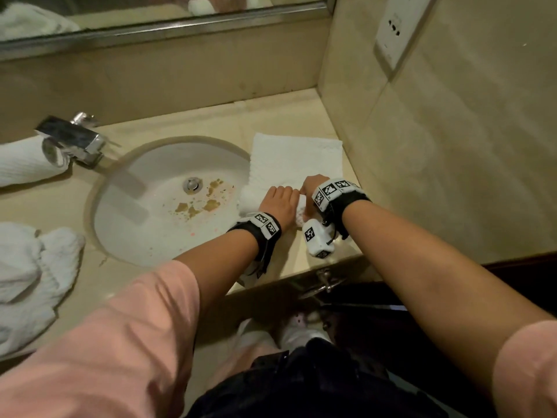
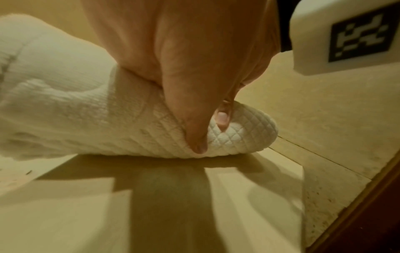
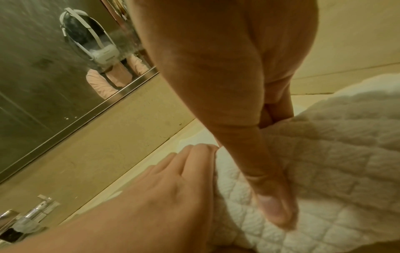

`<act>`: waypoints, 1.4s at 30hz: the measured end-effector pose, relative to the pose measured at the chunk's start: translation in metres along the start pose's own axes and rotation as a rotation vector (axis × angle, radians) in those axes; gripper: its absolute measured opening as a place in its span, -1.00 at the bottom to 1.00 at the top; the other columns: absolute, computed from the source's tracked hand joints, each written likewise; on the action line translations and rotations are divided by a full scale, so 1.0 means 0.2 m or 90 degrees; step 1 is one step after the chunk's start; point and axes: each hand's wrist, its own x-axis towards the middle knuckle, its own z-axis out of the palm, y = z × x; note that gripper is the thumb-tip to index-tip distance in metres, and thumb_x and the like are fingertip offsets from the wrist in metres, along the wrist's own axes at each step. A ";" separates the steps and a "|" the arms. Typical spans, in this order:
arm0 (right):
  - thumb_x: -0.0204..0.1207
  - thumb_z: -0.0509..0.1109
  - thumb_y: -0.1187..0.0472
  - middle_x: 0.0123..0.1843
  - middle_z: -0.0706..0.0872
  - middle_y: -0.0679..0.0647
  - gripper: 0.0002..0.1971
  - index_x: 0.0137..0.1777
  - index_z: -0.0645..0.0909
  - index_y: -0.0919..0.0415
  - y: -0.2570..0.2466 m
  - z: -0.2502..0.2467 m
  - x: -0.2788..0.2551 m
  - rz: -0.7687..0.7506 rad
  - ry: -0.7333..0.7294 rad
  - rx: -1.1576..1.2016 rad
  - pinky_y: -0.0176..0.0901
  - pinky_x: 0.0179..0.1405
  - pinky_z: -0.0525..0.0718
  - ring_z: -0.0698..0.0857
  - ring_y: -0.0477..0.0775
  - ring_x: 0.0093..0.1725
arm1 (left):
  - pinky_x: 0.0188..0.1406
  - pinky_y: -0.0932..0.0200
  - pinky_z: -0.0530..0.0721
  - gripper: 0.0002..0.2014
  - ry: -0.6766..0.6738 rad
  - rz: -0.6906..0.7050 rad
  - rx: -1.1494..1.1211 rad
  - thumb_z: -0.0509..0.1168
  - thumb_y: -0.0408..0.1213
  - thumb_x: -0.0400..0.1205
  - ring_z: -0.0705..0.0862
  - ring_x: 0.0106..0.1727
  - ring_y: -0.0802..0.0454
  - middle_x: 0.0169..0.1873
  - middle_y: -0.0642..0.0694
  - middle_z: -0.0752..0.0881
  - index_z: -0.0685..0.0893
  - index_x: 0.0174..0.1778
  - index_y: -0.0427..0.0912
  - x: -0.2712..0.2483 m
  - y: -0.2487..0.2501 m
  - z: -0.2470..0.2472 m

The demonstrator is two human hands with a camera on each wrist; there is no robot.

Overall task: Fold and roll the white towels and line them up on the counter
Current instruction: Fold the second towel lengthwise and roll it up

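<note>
Both hands are curled tight around the rolled end of the white towel [image 1: 297,159], which lies flat on the surface [image 1: 211,125] in the right middle of the head picture. The left hand [image 1: 278,205] and right hand [image 1: 312,184] should push evenly, I think, so the roll stays straight. The fingertips hide under the roll. The sink [image 1: 144,188] sits just beside it.
</note>
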 end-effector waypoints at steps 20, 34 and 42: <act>0.53 0.39 0.20 0.29 0.62 0.21 -0.57 0.36 0.42 0.28 0.03 0.09 -0.18 -0.075 0.127 -0.013 -0.07 0.16 0.53 0.62 0.22 0.26 | 0.44 -0.08 0.40 -0.21 -0.165 0.040 -0.023 0.34 0.22 0.50 0.44 0.43 -0.18 0.41 -0.22 0.43 0.28 0.49 -0.22 0.20 -0.10 -0.13; 0.51 0.22 0.59 0.72 -0.02 0.20 -0.19 0.69 -0.05 0.28 0.11 0.34 -0.18 -0.153 0.346 -0.084 -0.16 0.59 -0.31 -0.01 0.17 0.70 | 0.23 0.03 0.56 -0.29 -0.251 0.060 -0.112 0.44 0.10 0.48 0.63 0.26 -0.18 0.25 -0.22 0.64 0.46 0.40 -0.31 0.37 -0.18 -0.11; 0.63 0.23 0.27 0.56 0.40 0.16 -0.43 0.62 0.19 0.25 0.07 0.13 -0.10 -0.162 0.254 -0.182 -0.08 0.52 0.22 0.39 0.14 0.52 | 0.44 0.01 0.36 -0.24 -0.099 0.067 -0.121 0.34 0.14 0.52 0.38 0.42 -0.19 0.41 -0.23 0.39 0.30 0.54 -0.22 0.29 -0.20 -0.05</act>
